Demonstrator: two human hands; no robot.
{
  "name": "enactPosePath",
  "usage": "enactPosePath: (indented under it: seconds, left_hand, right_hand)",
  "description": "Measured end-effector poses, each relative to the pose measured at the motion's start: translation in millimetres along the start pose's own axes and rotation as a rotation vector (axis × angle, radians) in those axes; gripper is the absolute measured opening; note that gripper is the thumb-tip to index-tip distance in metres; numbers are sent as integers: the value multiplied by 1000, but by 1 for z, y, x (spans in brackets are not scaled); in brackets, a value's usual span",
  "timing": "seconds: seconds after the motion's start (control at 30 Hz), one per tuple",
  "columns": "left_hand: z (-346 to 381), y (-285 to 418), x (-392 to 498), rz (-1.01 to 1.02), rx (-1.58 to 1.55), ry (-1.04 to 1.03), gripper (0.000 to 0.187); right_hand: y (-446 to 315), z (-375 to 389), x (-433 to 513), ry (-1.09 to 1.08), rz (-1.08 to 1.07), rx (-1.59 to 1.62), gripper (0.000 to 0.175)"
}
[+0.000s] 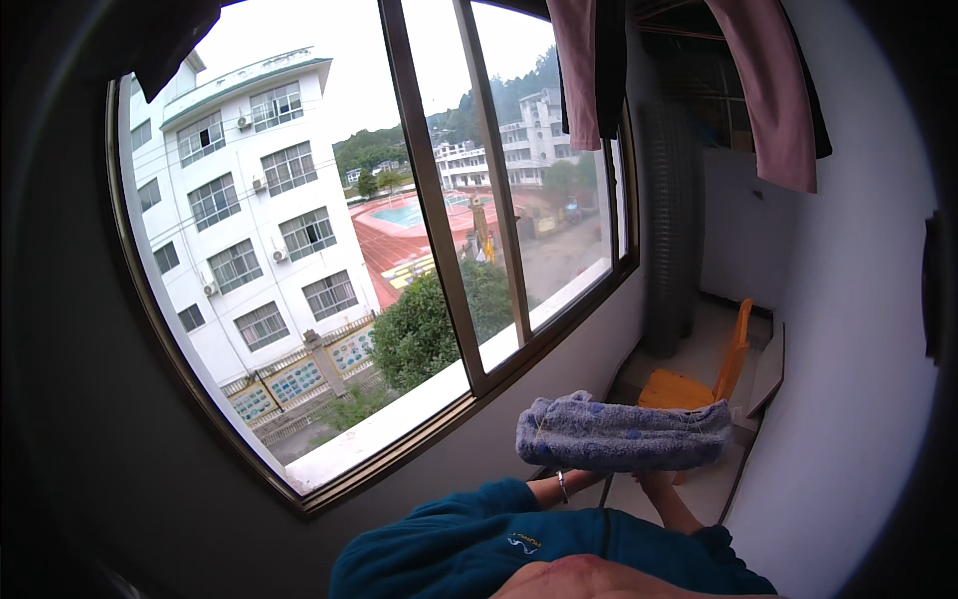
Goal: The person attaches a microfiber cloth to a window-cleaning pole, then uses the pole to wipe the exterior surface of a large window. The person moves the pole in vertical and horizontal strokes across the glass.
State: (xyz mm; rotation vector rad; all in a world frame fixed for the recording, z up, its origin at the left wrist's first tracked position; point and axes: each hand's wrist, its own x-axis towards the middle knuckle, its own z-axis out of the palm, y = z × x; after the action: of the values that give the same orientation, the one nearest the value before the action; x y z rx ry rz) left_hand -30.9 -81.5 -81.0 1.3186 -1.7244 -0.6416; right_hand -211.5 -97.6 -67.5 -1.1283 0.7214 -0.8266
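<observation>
A blue-grey fluffy cloth with darker blue spots (pixel 625 438), perhaps a mop head or towel, spans the space in front of my chest. It looks long and bunched, with thin wire or thread across both ends. My left hand (pixel 591 477) reaches beneath its lower edge from the left, a silver bracelet on the wrist. From the right, my right hand (pixel 650 481) comes up under the same edge. Both hands are mostly hidden by the cloth, and their fingers cannot be made out. Teal sleeves cover my upper arms.
An orange wooden chair (pixel 677 388) stands beyond the cloth. A sliding window frame (pixel 490 385) runs along the left wall. Pink and black clothes (pixel 778 112) hang overhead. A tall dark ribbed column (pixel 670 224) stands in the corner, and a white wall (pixel 853 314) bounds the right.
</observation>
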Motion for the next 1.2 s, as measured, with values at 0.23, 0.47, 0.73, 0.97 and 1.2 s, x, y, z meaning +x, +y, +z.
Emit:
enactPosePath:
  seconds: [0.23,0.47,0.73,0.97,1.2]
  left_hand:
    - [-177,120,63,344,-568,639,24]
    - [-321,209,81,221,-614,994,30]
    - [-499,214,57,196,-315,1293,32]
    - [-672,248,25,165,270,1358,49]
    - [-710,236,19,48,894,892,77]
  right_hand:
    - [14,22,14,-207,-203,-740,78]
    - [84,70,33,-525,-24,-492,67]
    - [142,102,38,-539,86,-177,25]
    - [168,194,91,-580,-19,-290,21]
    - [39,392,180,-741,-196,-36,30]
